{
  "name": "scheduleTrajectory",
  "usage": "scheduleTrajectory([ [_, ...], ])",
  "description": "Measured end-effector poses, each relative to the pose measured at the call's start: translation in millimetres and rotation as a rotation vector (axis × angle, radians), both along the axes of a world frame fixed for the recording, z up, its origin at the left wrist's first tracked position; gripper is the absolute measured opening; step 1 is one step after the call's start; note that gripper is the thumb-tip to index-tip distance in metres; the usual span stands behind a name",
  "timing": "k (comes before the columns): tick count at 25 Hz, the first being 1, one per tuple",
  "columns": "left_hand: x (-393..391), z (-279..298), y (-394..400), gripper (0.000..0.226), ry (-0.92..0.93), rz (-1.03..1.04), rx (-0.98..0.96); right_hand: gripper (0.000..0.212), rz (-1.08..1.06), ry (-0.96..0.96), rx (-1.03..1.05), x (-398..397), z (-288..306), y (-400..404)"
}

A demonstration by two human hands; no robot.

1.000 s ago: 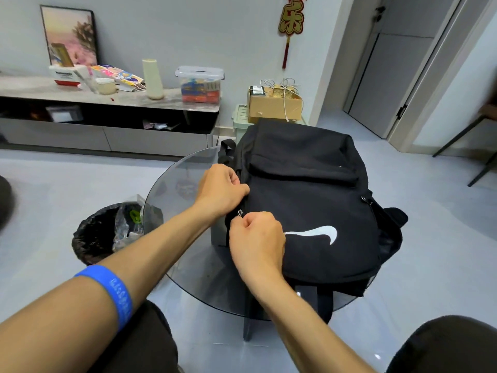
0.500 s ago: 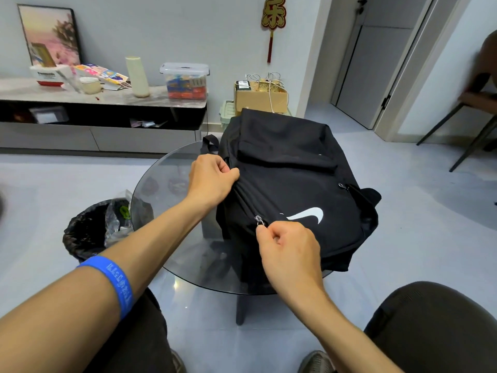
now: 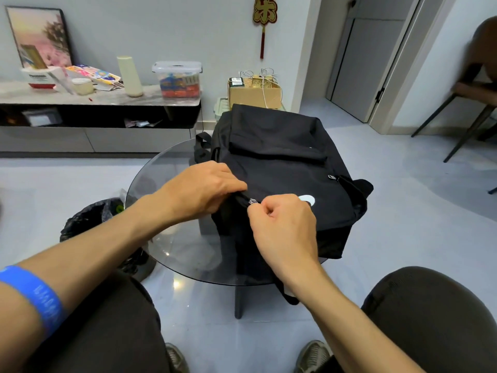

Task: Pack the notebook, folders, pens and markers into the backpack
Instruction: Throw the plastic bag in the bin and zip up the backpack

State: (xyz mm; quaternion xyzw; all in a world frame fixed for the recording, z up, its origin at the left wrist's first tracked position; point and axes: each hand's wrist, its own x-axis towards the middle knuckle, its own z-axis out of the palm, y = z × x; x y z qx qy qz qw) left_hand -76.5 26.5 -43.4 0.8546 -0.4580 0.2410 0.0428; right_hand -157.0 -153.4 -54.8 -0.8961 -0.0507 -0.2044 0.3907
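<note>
Black fabric backpack [image 3: 282,162] lies on the round glass table [image 3: 172,254], reaching its far edge; left hand [image 3: 200,189] grips its fabric, right hand [image 3: 285,224] pinches the small metal zipper pull [image 3: 252,201].

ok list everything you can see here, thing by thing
backpack: 1, black, lying on the table
zipper pull: 1, silver, near edge of backpack
glass table: 1, round, dark tinted, centre
bin: 1, black liner, floor left of table
cardboard box: 1, brown, behind backpack
clear tub: 1, colourful contents, on sideboard
sideboard: 1, grey top, along the wall
picture: 1, pink tones, leaning on the wall
wristband: 1, blue, left forearm
left hand: gripping backpack fabric
right hand: pinching zipper pull
</note>
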Motion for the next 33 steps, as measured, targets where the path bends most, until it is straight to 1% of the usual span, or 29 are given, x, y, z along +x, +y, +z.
scheduleTrajectory([
  [2, -1, 1, 12, 0.031, -0.005, 0.071, -0.017, 0.044, -0.087, -0.003, -0.091, -9, -7, -33],
  [5, -3, 3, 25, 0.022, 0.064, 0.159, -0.031, 0.044, -0.247, 0.125, -0.268, -11, -13, -107],
  [6, -4, 5, 25, 0.024, 0.100, 0.191, -0.013, 0.044, -0.272, 0.161, -0.319, -8, -12, -126],
  [8, -13, 10, 9, 0.031, 0.196, 0.221, 0.066, 0.042, -0.247, 0.174, -0.394, -1, -10, -148],
  [10, -30, 6, -32, 0.048, 0.282, 0.174, 0.123, 0.041, -0.169, 0.172, -0.409, 7, -6, -151],
  [12, -48, -11, -93, 0.056, 0.226, 0.182, 0.127, 0.040, -0.112, 0.161, -0.447, 13, 0, -154],
  [13, -54, -13, -123, 0.054, 0.207, 0.229, 0.108, 0.038, -0.099, 0.156, -0.499, 15, 3, -158],
  [15, -53, -15, -164, 0.038, 0.158, 0.290, 0.061, 0.036, -0.112, 0.142, -0.647, 20, 9, -169],
  [16, -51, -14, -173, 0.030, 0.125, 0.289, 0.050, 0.037, -0.140, 0.132, -0.714, 23, 10, -176],
  [17, -49, -14, -175, 0.023, 0.052, 0.266, 0.037, 0.037, -0.182, 0.120, -0.762, 29, 9, -182],
  [18, -50, -15, -172, 0.020, -0.024, 0.219, 0.004, 0.037, -0.227, 0.115, -0.787, 36, 8, -187],
  [19, -54, -18, -168, 0.024, -0.045, 0.174, -0.022, 0.035, -0.267, 0.116, -0.789, 46, 6, -191],
  [21, -62, -25, -163, 0.030, -0.071, 0.104, -0.046, 0.031, -0.317, 0.125, -0.762, 74, 4, -195],
  [24, -62, -29, -159, 0.030, -0.100, 0.058, -0.107, 0.030, -0.333, 0.119, -0.719, 123, 1, -186],
  [26, -64, -29, -156, 0.029, -0.060, 0.065, -0.123, 0.031, -0.298, 0.131, -0.672, 146, -7, -175],
  [28, -60, -25, -145, 0.030, 0.063, 0.026, -0.138, 0.034, -0.291, 0.180, -0.537, 154, -21, -170],
  [29, -51, -22, -133, 0.030, 0.159, 0.018, -0.225, 0.037, -0.339, 0.239, -0.423, 155, -27, -174],
  [30, -39, -20, -116, 0.028, 0.263, 0.070, -0.388, 0.043, -0.392, 0.349, -0.285, 155, -30, -180],
  [31, -22, -19, -96, 0.022, 0.329, 0.206, -0.611, 0.051, -0.425, 0.521, -0.112, 153, -31, -186],
  [32, -4, -20, -74, 0.015, 0.376, 0.407, -0.835, 0.058, -0.403, 0.714, 0.089, 147, -30, -190],
  [33, 12, -22, -56, 0.023, 0.478, 0.645, -1.005, 0.064, -0.338, 0.854, 0.262, 142, -32, -191],
])
